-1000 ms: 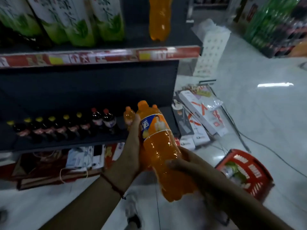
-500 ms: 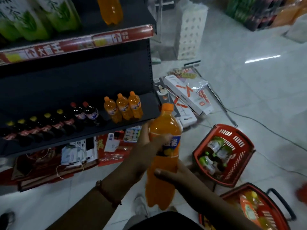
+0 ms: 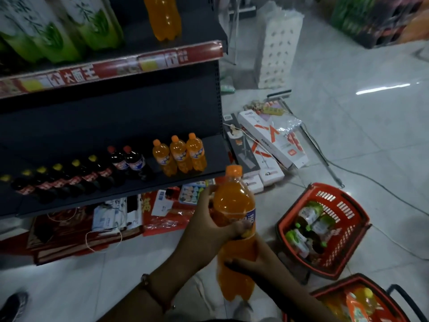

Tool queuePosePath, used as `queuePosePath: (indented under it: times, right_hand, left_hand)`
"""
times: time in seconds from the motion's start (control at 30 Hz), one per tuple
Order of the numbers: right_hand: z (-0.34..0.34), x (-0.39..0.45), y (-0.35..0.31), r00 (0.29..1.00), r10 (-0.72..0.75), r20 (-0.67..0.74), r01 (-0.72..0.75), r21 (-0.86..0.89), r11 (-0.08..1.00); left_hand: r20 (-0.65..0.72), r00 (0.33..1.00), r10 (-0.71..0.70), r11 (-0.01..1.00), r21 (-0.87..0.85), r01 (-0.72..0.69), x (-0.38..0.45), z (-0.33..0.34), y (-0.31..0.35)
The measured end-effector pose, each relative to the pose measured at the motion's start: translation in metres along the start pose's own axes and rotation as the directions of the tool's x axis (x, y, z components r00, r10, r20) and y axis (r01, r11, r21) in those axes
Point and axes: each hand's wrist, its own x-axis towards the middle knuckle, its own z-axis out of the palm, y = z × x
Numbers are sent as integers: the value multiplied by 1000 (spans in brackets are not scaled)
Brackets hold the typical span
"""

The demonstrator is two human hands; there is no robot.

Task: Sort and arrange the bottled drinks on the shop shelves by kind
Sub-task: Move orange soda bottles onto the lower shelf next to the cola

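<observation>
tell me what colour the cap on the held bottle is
Orange cap, matching the drink; the head view shows it.

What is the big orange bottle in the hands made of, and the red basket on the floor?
The orange bottle looks like clear, glossy plastic: the drink shows through and light glints on it. The red basket seems to be hard moulded plastic with slotted walls and a dull sheen.
</observation>
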Motion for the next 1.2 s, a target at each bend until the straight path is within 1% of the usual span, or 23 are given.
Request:
queuePosePath:
  times: [0.07, 0.1, 0.17, 0.23, 0.27, 0.33, 0.4, 0.43, 0.5, 0.57, 0.63, 0.7, 0.77, 0.8, 0.87, 0.93, 1.0, 1.03, 1.1, 1.2]
  right_hand:
    - [-4, 15, 2, 998, 59, -34, -59, 2, 998]
    - [-5, 26, 3, 998, 55, -42, -56, -28, 998]
    - [-10, 53, 10, 993, 22, -118, -36, -118, 992]
    - [-14, 85, 17, 991, 0, -135, -24, -177, 984]
    - [-15, 103, 17, 990, -14, -138, -15, -208, 978]
    - [-21, 146, 21, 986, -42, -160, 1, -249, 969]
    - [-29, 196, 26, 980, -78, -181, 28, -262, 965]
    - [-35, 224, 32, 975, -106, -196, 50, -270, 962]
    - [-48, 280, 45, 966, -135, -222, 78, -250, 965]
    - [-66, 338, 60, 959, -174, -225, 118, -239, 964]
    - [-81, 395, 72, 938, -248, -243, 169, -305, 937]
    - [-94, 444, 82, 895, -341, -286, 225, -371, 901]
    - [-107, 487, 96, 856, -394, -334, 251, -398, 882]
    - [-113, 504, 102, 848, -409, -337, 264, -399, 878]
    - [-125, 536, 114, 846, -425, -323, 287, -396, 872]
    - [-133, 562, 120, 843, -441, -309, 313, -386, 868]
    - [-137, 584, 124, 830, -473, -297, 361, -361, 860]
    - [-136, 592, 124, 822, -491, -288, 382, -360, 851]
    - [-134, 606, 124, 812, -524, -259, 412, -382, 827]
    - [-127, 616, 123, 822, -522, -228, 424, -367, 828]
  left_hand:
    - [-21, 999, -31, 998, -51, 30, 7, -9, -15]
    - [-27, 999, -37, 998, -54, 35, 11, -14, -23]
    - [-34, 999, -31, 999, -39, 30, 23, -24, -41]
    - [-31, 999, -23, 1000, 7, 24, 44, -36, -59]
    - [-31, 999, -22, 999, 43, 24, 58, -42, -68]
    - [-35, 999, 2, 985, 170, 4, 94, -57, -92]
    - [-19, 998, 61, 941, 335, -51, 140, -75, -117]
    - [-8, 994, 108, 903, 419, -95, 165, -84, -130]
    - [27, 980, 198, 782, 598, -174, 217, -100, -155]
    - [37, 952, 303, 582, 784, -215, 273, -115, -175]
    - [16, 907, 422, 367, 911, -186, 329, -130, -188]
    - [23, 851, 525, 199, 968, -149, 382, -143, -200]
    - [47, 815, 578, 65, 993, -103, 425, -149, -217]
    - [50, 809, 586, 7, 998, -67, 441, -150, -226]
    - [55, 781, 622, -72, 997, -13, 463, -150, -243]
    - [63, 731, 679, -100, 995, 8, 475, -149, -257]
    - [57, 686, 725, -95, 995, 17, 479, -149, -266]
    - [48, 676, 735, -89, 996, 26, 479, -149, -267]
    - [28, 677, 735, -78, 996, 44, 479, -150, -269]
    - [1, 688, 726, -43, 998, 45, 480, -157, -272]
